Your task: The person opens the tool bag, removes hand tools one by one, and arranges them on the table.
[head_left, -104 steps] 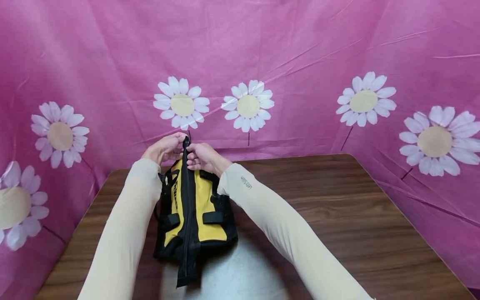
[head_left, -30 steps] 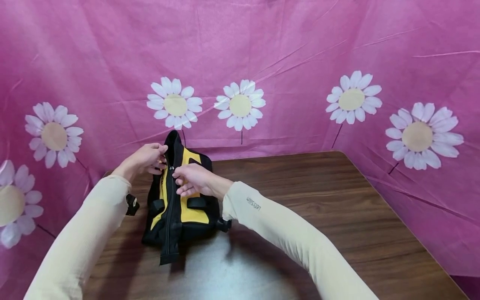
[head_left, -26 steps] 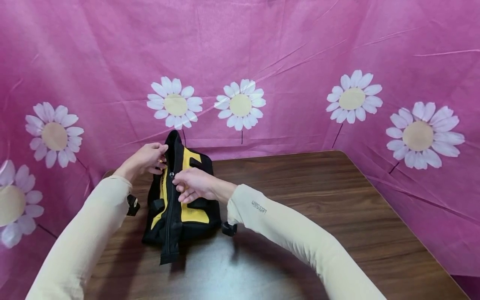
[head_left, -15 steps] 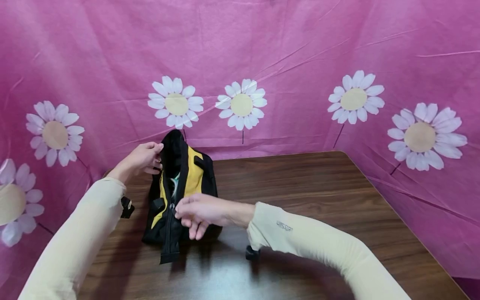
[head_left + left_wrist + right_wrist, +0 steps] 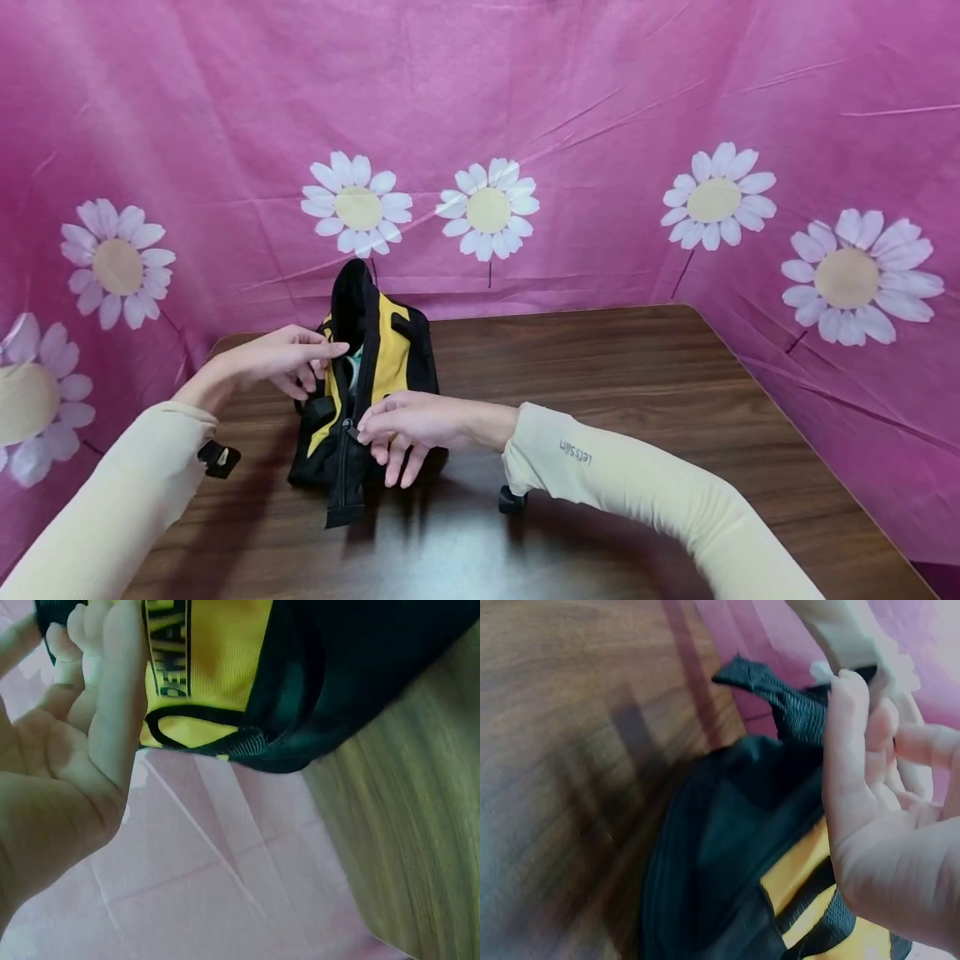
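Note:
A black and yellow tool bag (image 5: 390,358) stands on the table, its long top zipper parted from the far end almost to the near end. Something pale and green (image 5: 354,360) shows inside, mostly hidden. My left hand (image 5: 281,358) holds the left edge of the opening, one digit over the rim and the other fingers outside; in the left wrist view its fingers lie beside the yellow side panel (image 5: 225,652). With thumb and forefinger, my right hand (image 5: 420,421) pinches the zipper pull (image 5: 347,424) near the close end, its other fingers hanging loose.
The bag rests on the left part of a brown wood table (image 5: 600,383). A pink cloth with daisies (image 5: 585,100) hangs behind and at both sides. Small black wrist devices hang under the left sleeve (image 5: 219,458) and the right sleeve (image 5: 513,500).
My right hand has drawn the zipper pull from the far end toward me, and the bag's mouth has spread. My left hand has slid nearer along the left edge.

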Motion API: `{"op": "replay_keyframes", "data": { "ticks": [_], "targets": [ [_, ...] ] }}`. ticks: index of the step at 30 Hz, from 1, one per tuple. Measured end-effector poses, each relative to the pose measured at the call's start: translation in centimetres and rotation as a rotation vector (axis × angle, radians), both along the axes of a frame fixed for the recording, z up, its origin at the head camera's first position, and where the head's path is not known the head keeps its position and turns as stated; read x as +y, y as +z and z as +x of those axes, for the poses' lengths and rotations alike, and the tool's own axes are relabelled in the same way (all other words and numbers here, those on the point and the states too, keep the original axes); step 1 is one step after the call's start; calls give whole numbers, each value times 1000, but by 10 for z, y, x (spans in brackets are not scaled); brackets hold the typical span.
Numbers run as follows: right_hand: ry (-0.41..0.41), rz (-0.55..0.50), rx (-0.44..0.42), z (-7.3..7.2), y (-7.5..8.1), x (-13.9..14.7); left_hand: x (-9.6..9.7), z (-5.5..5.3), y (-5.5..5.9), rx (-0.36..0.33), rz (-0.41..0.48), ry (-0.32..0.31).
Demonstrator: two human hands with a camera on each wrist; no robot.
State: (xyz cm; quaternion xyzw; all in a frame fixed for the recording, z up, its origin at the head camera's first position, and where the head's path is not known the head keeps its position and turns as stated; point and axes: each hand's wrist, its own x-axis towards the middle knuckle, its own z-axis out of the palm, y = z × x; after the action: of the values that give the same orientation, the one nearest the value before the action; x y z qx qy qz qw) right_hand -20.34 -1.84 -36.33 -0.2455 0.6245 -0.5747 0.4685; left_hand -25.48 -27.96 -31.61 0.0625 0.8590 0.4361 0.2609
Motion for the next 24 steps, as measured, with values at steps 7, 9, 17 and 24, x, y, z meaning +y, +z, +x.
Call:
{"op": "replay_keyframes", "data": {
  "ticks": [7, 9, 17, 24],
  "targets": [
    [58, 8, 17, -6, 0, 2, -7, 9, -4, 41, 100, 7],
    [67, 3, 7, -3, 1, 1, -11, 12, -4, 39, 112, 18],
    [28, 15, 11, 7, 3, 1, -28, 17, -5, 50, 138, 45],
    [-1, 32, 47, 20, 4, 1, -40, 19, -4, 65, 155, 62]
  ]
}}
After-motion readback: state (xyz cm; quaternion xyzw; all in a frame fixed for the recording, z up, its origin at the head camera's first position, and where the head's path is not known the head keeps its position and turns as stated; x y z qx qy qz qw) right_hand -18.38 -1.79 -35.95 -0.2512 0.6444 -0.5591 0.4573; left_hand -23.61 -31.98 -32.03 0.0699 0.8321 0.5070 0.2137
